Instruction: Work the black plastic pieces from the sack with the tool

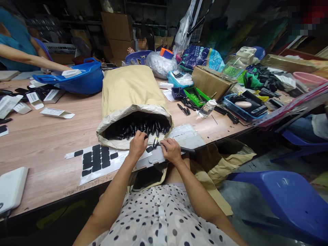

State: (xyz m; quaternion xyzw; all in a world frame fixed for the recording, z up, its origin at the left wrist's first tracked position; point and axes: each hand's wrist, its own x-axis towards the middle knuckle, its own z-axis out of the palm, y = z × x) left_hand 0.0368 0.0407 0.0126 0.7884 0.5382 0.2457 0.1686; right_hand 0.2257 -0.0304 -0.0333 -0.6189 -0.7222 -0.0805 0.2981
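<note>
A tan paper sack (pixel 130 90) lies on the wooden table (pixel 46 143) with its open mouth toward me, full of several black pen-like parts (pixel 143 129). My left hand (pixel 137 145) is closed at the sack's mouth, fingers pinched on a small black piece by the parts. My right hand (pixel 171 150) is closed on a thin black rod (pixel 186 149) with a metal tip (pixel 155 142) pointing left toward the left hand. Both hands rest over white backing sheets (pixel 179 136). A sheet of black adhesive pads (pixel 96 160) lies just left of my left arm.
A blue tub (pixel 82 80) and small white boxes (pixel 55 112) sit at the back left, where another person's arm (pixel 30 61) reaches. Trays, a plastic bottle (pixel 207 108) and a cardboard box (pixel 210 82) crowd the right. A blue plastic chair (pixel 287 201) stands at my right.
</note>
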